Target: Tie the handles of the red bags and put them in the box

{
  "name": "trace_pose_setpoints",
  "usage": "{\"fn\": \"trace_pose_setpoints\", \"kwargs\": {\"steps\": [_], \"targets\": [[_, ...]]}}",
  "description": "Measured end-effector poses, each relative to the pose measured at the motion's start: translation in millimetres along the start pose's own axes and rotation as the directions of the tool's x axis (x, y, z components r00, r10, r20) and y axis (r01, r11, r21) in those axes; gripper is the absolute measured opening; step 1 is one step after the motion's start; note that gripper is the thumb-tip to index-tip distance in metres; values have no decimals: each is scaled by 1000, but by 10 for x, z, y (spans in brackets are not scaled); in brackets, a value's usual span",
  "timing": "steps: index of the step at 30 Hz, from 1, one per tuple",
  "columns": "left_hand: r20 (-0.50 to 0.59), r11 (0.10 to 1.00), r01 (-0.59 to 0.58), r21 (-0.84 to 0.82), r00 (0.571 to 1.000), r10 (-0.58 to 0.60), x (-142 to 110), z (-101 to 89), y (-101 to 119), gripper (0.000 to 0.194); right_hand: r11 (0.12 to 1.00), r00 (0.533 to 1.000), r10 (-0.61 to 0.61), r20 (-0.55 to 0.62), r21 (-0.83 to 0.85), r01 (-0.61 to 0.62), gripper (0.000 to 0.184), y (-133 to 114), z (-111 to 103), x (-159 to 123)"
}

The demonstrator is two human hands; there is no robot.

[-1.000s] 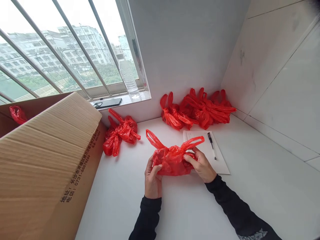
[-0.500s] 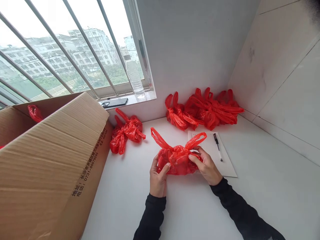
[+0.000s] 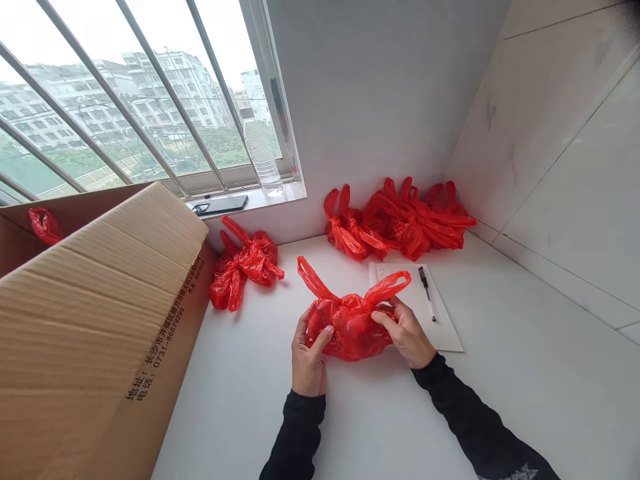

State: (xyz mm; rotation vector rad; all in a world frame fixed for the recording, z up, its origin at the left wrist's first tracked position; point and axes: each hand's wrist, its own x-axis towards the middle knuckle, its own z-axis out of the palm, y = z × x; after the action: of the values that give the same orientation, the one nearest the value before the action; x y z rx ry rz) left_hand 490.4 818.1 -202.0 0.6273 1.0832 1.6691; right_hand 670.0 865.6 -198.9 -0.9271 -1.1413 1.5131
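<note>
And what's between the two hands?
A red bag, with the left hand on one side and the right hand on the other, both holding it; the head view shows this.

Held bag (image 3: 353, 339) is glossy, wrinkled plastic. Box (image 3: 95, 320) is matt, ribbed cardboard. Worktop (image 3: 235, 380) appears smooth. Bottle (image 3: 263, 155) is clear plastic; bars (image 3: 171, 92), smooth metal.

A person's bare left hand (image 3: 309, 363) and right hand (image 3: 411, 341) face each other, apart, thumbs (image 3: 323, 339) angled inward and fingers (image 3: 302, 325) curled partly out of sight; the black-sleeved left forearm (image 3: 300, 430) rises steeply while the right forearm (image 3: 465, 408) slants in from the lower right.
</note>
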Motion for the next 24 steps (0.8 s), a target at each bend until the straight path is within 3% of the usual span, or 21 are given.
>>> {"fn": "trace_pose_setpoints", "kwargs": {"steps": [6,16,24], "targets": [[-22,1000,10,-7,1000,-10,30,-6,-9,58,996,999,-21,-32,-92,18,12,-19,-3,19],[-13,1000,23,-18,1000,-24,4,19,29,55,994,999,-34,-31,-109,30,11,20,-38,36],[-7,999,23,-29,1000,-23,4,36,17,57,992,999,-46,-23,-115,43,30,-37,-13,1]]}}
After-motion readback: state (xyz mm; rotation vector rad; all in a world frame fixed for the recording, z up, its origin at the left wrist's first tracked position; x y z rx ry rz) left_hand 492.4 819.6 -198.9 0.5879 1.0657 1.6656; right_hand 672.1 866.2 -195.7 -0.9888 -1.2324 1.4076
